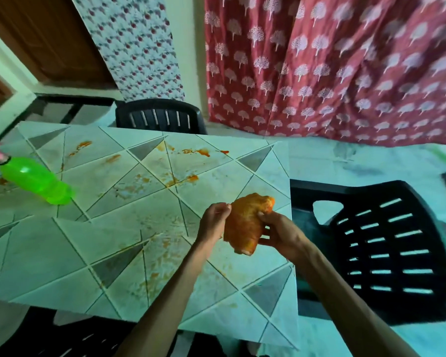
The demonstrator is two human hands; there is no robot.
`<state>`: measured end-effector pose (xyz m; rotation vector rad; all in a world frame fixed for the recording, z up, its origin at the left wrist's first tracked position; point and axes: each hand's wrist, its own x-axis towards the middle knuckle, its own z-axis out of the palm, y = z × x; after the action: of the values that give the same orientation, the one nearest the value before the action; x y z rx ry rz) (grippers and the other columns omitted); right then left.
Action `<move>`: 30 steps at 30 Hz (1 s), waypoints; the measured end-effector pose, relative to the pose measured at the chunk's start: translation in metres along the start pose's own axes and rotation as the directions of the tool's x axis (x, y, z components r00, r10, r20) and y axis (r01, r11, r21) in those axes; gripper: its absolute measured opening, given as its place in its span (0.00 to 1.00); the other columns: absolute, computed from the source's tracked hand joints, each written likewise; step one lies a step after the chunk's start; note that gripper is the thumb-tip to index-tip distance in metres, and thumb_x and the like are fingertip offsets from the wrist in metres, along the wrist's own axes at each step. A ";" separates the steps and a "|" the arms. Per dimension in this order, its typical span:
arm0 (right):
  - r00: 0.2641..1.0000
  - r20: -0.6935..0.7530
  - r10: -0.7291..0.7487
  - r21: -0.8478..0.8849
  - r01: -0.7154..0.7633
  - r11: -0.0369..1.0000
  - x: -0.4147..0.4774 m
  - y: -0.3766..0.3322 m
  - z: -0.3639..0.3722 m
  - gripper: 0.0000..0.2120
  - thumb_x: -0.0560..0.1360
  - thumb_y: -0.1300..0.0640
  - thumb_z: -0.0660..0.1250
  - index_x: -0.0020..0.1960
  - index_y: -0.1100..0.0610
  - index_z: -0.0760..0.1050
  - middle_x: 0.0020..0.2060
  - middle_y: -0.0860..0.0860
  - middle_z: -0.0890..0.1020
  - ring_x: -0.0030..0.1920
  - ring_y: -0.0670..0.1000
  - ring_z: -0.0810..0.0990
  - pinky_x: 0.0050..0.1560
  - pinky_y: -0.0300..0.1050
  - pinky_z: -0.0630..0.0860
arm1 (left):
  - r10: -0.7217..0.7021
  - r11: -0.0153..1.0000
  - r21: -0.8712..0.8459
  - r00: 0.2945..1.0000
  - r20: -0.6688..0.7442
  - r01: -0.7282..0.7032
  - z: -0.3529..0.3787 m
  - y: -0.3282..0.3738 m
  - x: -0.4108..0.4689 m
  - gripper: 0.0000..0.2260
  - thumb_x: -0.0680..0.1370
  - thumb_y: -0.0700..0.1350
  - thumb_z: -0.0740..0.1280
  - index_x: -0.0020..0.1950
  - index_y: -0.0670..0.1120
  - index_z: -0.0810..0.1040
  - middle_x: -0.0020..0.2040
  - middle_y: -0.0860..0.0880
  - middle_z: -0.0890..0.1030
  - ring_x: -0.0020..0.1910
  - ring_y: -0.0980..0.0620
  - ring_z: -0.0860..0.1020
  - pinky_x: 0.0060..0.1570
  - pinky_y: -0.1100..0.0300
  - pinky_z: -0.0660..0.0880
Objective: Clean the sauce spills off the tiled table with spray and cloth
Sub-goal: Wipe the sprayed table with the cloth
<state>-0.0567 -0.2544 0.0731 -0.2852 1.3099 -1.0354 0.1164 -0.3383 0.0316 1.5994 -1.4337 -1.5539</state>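
Note:
Above the right part of the tiled table (93,235) I hold an orange, sauce-stained cloth (245,222) with both hands. My left hand (213,220) pinches its left edge and my right hand (278,234) grips its right side. Orange sauce spills (196,151) dot the far tiles, with more smears (180,179) at the middle and faint streaks near the front. A green spray bottle (34,180) with a pink top stands at the table's left edge, far from both hands.
A black plastic chair (386,243) stands close to the table's right side, and another black chair (160,115) is behind the far edge. A red patterned curtain (332,68) hangs at the back.

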 end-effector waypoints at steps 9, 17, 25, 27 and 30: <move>1.000 0.003 0.017 0.003 -0.017 1.000 0.015 0.000 -0.001 0.19 0.81 0.53 0.65 0.69 0.59 0.73 0.61 0.58 0.81 0.60 0.60 0.82 0.61 0.61 0.79 | -0.015 0.999 -0.031 0.995 0.100 0.018 -0.002 0.008 0.042 0.11 0.74 0.47 0.75 0.54 0.45 0.83 0.49 0.47 0.85 0.48 0.49 0.81 0.45 0.60 0.76; 0.979 -0.091 0.180 0.411 -0.128 0.902 0.042 -0.008 0.030 0.28 0.77 0.39 0.66 0.64 0.62 0.75 0.59 0.59 0.81 0.62 0.62 0.79 0.68 0.65 0.71 | 0.457 0.884 0.088 0.888 0.045 -0.460 -0.027 0.040 0.045 0.08 0.74 0.39 0.73 0.51 0.47 0.78 0.47 0.53 0.82 0.48 0.58 0.79 0.47 0.64 0.76; 0.983 -0.112 0.146 0.617 -0.047 0.786 0.059 -0.035 0.052 0.20 0.78 0.56 0.57 0.51 0.70 0.81 0.53 0.67 0.82 0.56 0.66 0.80 0.69 0.65 0.68 | 0.494 0.780 0.090 0.697 0.520 -0.620 -0.063 0.083 0.003 0.13 0.74 0.47 0.75 0.55 0.53 0.76 0.47 0.57 0.82 0.45 0.57 0.82 0.44 0.59 0.79; 0.989 -0.099 0.109 0.611 -0.026 0.791 0.056 -0.043 0.057 0.22 0.81 0.56 0.55 0.46 0.71 0.81 0.45 0.66 0.84 0.45 0.65 0.85 0.61 0.62 0.73 | 0.423 0.864 0.013 0.739 0.524 -0.503 -0.067 0.079 0.005 0.12 0.76 0.50 0.73 0.57 0.52 0.76 0.49 0.57 0.82 0.44 0.54 0.84 0.43 0.56 0.81; 0.991 -0.088 0.098 0.583 -0.029 0.812 0.052 -0.051 0.066 0.20 0.80 0.53 0.56 0.56 0.67 0.78 0.46 0.66 0.84 0.47 0.65 0.83 0.56 0.62 0.74 | 0.377 0.922 0.044 0.918 0.124 -0.384 -0.065 0.066 0.027 0.11 0.77 0.54 0.69 0.56 0.51 0.77 0.50 0.55 0.83 0.46 0.55 0.83 0.43 0.56 0.80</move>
<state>-0.0265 -0.3458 0.0940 0.2894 1.0295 -1.3556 0.1485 -0.4044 0.0937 1.1870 -1.7537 -1.3932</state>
